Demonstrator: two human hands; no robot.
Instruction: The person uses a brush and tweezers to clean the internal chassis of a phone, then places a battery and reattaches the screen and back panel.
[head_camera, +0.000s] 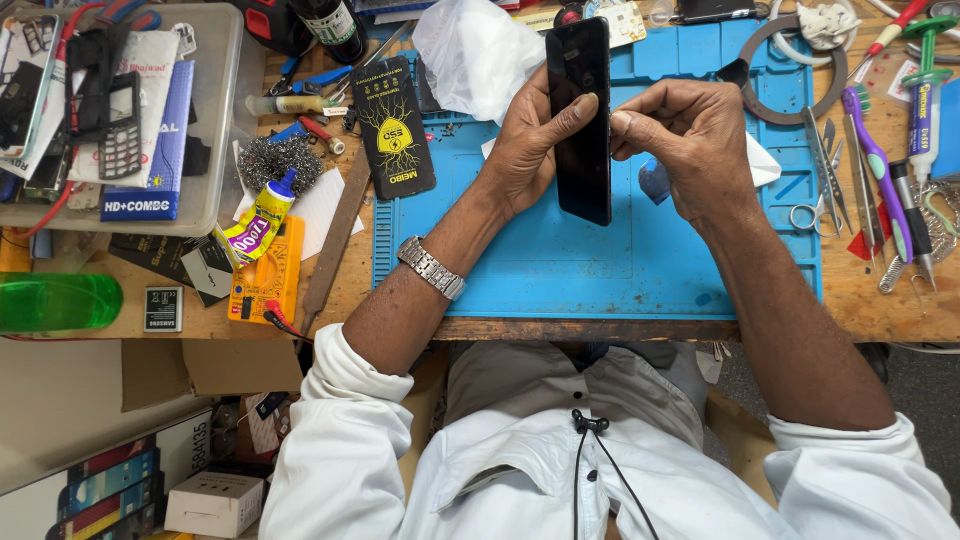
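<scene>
My left hand (532, 140) grips a black smartphone (580, 70), held upright and edge-on above the blue work mat (560, 260). Its fingers wrap around the phone's left side, the thumb across the front. My right hand (690, 140) pinches the phone's right edge near the middle, and a small white and blue scrap shows under its palm. A metal watch sits on my left wrist.
A white plastic bag (475, 50) and a black flat packet (395, 125) lie at the mat's far left. A glue tube (262, 215), steel wool and a yellow meter lie left. Tweezers, scissors (820, 190) and a purple toothbrush (880, 170) lie right. A clear bin (215, 120) holds old phones.
</scene>
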